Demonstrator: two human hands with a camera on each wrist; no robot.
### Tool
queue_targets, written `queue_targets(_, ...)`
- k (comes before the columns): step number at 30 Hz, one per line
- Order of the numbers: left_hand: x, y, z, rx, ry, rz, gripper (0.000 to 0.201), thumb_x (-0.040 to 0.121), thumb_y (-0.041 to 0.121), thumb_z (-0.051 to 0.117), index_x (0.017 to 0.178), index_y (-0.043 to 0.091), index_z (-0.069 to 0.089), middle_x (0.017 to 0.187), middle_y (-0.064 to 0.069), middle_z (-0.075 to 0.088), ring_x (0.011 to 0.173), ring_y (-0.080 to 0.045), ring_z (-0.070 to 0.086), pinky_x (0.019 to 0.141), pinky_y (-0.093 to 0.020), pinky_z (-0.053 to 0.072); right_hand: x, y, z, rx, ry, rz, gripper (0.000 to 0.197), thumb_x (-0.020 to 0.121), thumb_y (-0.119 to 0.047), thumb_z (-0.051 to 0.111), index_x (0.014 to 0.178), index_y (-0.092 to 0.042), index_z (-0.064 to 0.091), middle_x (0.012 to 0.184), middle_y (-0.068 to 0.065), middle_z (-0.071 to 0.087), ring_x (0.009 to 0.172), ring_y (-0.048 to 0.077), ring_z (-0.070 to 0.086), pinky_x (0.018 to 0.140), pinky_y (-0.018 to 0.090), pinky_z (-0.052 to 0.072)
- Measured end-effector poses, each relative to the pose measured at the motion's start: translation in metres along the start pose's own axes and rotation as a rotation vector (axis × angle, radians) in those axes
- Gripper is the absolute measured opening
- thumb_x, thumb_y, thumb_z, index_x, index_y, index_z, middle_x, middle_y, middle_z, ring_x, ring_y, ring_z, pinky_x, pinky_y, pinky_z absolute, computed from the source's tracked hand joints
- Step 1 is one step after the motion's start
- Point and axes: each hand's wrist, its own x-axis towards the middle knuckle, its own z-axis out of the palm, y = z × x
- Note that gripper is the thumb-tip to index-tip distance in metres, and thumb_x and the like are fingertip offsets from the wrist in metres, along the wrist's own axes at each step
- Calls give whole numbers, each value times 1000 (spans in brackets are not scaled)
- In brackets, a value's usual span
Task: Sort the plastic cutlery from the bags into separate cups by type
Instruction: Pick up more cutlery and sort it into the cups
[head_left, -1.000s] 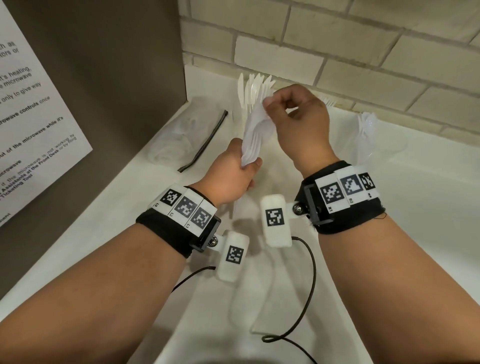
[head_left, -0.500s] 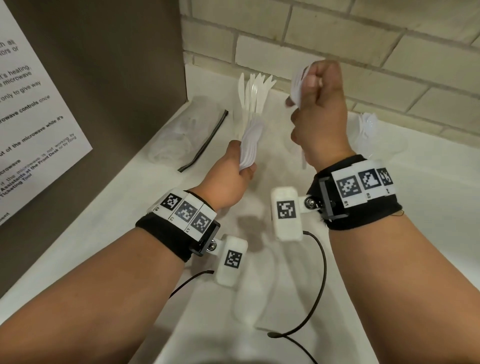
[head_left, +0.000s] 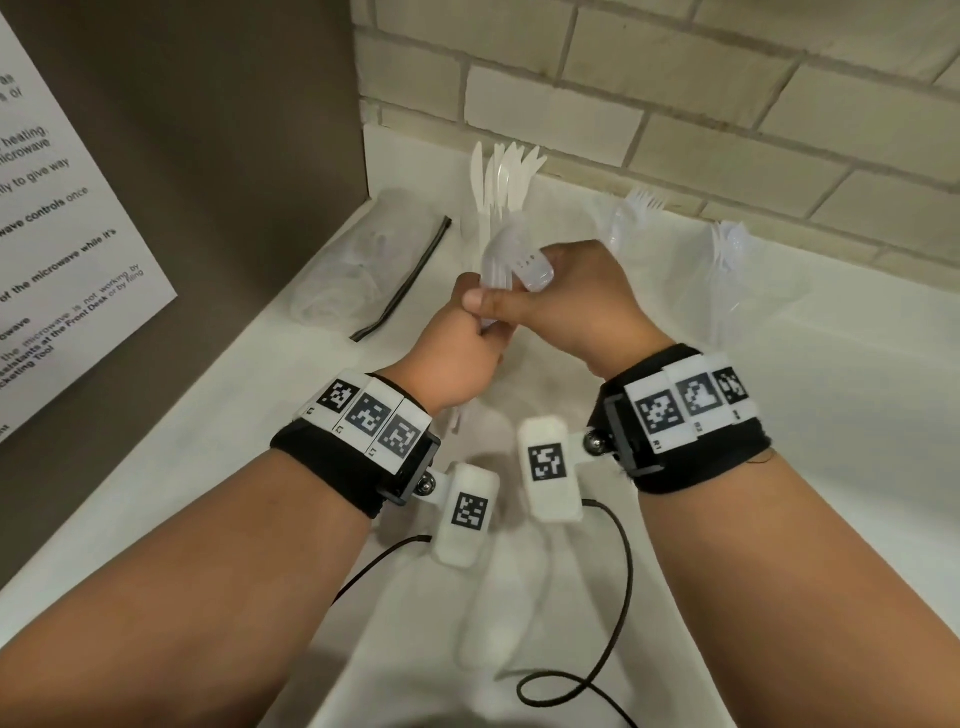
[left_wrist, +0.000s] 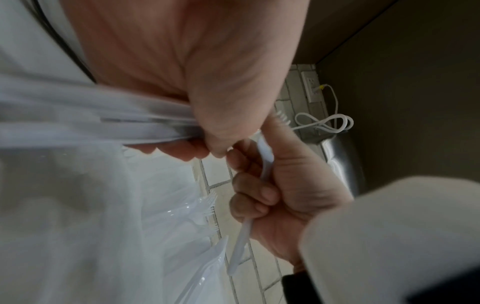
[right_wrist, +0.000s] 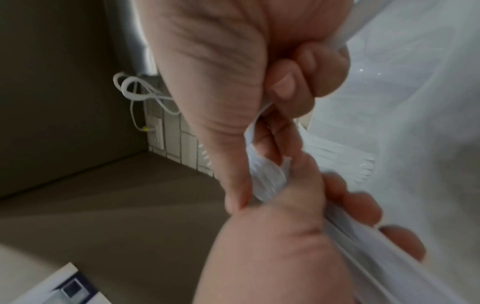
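**Now: both hands meet on the held bundle of cutlery**

Head view: the left hand (head_left: 457, 348) grips a bundle of cutlery (head_left: 498, 260) by the handles, long axis upright, heads up. The right hand (head_left: 582, 306) closes on the heads from the right. Behind stand the cup of knives (head_left: 504, 182), the cup of forks (head_left: 639, 208) and a third cup (head_left: 727, 244) on the bench (head_left: 779, 467).

Left wrist view: right fingers (left_wrist: 249, 185) curl round one white piece (left_wrist: 265, 162).

Right wrist view: right thumb and fingers pinch the bundle's top, just above the left hand's grip.
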Motion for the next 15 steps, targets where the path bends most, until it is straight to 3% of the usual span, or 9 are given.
queue_targets(2,-1,1,1,-79,-20,7,28,97,15,45,122,6,37,83,-6,54,63,-14,53,59,-31,47,-1,0,2,54,-32,16,27,68,-34,84,73,-11,72,66,-5,69,55,5,62,54,24,49)
queue_targets(5,-4,1,0,-230,-43,42,31,94,20,51,122,13,38,87,-9,55,60,-16,49,59,-35,46,-3,-3,-2,182,-98,47,10,83,-18,72,75,-12,68,50,-11,57,37,2,45,40,20,34)
queue_targets(8,-6,0,-3,-341,-100,64,46,84,27,56,126,20,39,81,1,57,60,-14,49,59,-36,46,-5,-3,-1,237,-96,36,10,90,-17,64,89,-8,69,56,-7,59,38,3,47,40,18,35)
queue_targets(10,-6,-2,-5,-391,-149,52,53,84,35,55,131,22,37,82,3,56,61,-11,49,61,-34,46,-6,-2,3,258,-65,36,11,93,-20,60,86,-13,65,59,-5,58,44,6,49,43,18,37)
queue_targets(13,-6,-4,-5,-501,-182,-7,51,90,49,41,131,20,41,79,3,55,63,-10,51,65,-32,47,-6,1,10,298,26,35,17,97,-24,53,80,-21,58,64,-6,63,48,5,54,48,19,39)
queue_targets(15,-5,-4,-4,-615,-195,-66,48,98,48,31,132,19,47,82,2,60,63,-8,55,65,-27,46,-6,2,12,328,120,30,14,99,-26,49,86,-22,54,72,-2,71,50,4,58,50,19,40)
